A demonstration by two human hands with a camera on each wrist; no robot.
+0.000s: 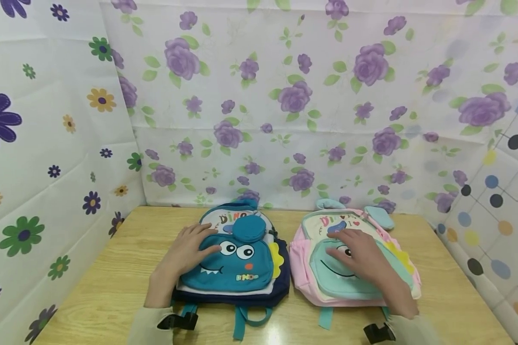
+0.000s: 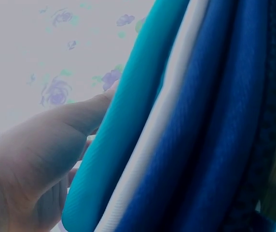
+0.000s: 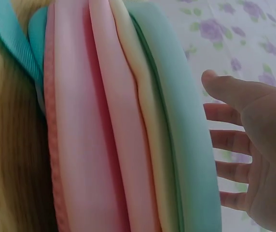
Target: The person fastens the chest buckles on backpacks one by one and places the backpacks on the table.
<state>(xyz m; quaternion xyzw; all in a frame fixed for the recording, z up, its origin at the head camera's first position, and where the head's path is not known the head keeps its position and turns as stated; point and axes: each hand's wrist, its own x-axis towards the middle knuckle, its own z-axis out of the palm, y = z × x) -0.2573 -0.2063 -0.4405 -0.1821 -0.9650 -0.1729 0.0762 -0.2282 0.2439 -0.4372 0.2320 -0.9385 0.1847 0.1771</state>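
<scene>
Two small dinosaur backpacks lie side by side on the wooden table, face up. The left backpack (image 1: 237, 268) is teal, white and navy, with cartoon eyes, a round teal pouch (image 1: 248, 228) and yellow spikes. Over its left side my left hand (image 1: 189, 251) lies with fingers extended and thumb spread. The right backpack (image 1: 341, 282) is mint, cream and pink, and my right hand (image 1: 359, 254) is over its front pocket, fingers loosely straight. In the right wrist view the spread fingers (image 3: 227, 141) reach behind the mint pocket edge. Neither hand grips anything.
Teal straps (image 1: 239, 322) hang toward the front from the left backpack, and a mint strap (image 1: 325, 317) from the right one. A mint flap (image 1: 380, 218) sticks out at the upper right. Flowered cloth walls (image 1: 259, 105) enclose the wooden table (image 1: 112, 282).
</scene>
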